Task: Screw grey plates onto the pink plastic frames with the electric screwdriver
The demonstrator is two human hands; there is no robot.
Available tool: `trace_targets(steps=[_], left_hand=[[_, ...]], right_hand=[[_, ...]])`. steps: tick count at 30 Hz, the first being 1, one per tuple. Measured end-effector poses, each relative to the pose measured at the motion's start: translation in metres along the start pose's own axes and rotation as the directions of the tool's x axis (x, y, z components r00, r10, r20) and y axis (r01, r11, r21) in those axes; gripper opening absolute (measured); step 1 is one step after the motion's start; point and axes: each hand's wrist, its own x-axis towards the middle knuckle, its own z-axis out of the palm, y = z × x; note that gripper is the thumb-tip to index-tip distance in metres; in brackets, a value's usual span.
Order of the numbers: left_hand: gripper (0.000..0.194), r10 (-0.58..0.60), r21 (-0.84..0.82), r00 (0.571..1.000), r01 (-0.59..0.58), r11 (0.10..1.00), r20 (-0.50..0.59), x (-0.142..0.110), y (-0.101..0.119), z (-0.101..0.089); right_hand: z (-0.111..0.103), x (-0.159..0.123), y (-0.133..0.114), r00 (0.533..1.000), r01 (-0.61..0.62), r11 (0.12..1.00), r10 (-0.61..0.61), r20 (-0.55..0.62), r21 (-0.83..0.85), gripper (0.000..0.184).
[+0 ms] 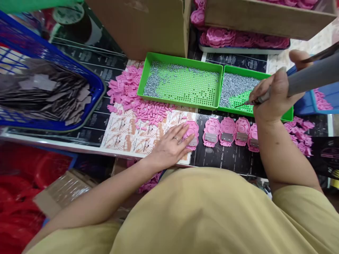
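My left hand [172, 144] lies flat with its fingers spread over a pink plastic casing [192, 129], partly covering it and its metal plate. Several like casings [212, 127] with metal plates stand in a row to the right of it; my right forearm overlaps the last one. An electric screwdriver [312, 76] is gripped in my right hand [275, 90]. Its thin bit points down into the right green perforated tray [239, 103], at the edge of a heap of small screws [235, 86]. Whether a screw sits on the bit is too small to tell.
A second green tray [182, 88] with screws stands left of the first. Small pink parts [129, 88] are piled beside it, others [299, 135] near my right forearm. A blue basket [97, 95] of metal plates is at left. Cardboard boxes [148, 28] stand behind.
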Motion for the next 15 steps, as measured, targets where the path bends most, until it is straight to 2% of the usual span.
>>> trace_targets(steps=[3,6,10,15], left_hand=[[0.04,0.002,0.07,0.999,0.001,0.998,-0.041,0.021,0.003,0.006],[0.041,0.005,0.079,0.998,0.0,0.997,-0.064,0.031,0.003,0.007],[0.042,-0.029,0.02,0.999,0.029,0.999,-0.015,0.033,0.002,0.003],[0.043,-0.055,-0.102,0.998,0.055,0.993,0.007,0.038,0.0,-0.003]], right_hand=[[0.0,0.0,-0.001,0.999,-0.047,0.999,0.047,-0.007,0.011,0.046],[0.0,-0.001,-0.006,0.997,-0.07,0.996,0.067,0.046,0.058,0.036],[-0.001,-0.005,-0.012,0.996,-0.037,0.998,0.033,0.081,0.054,0.022],[0.004,-0.006,-0.008,0.999,0.038,0.999,-0.038,0.023,-0.026,0.031]])
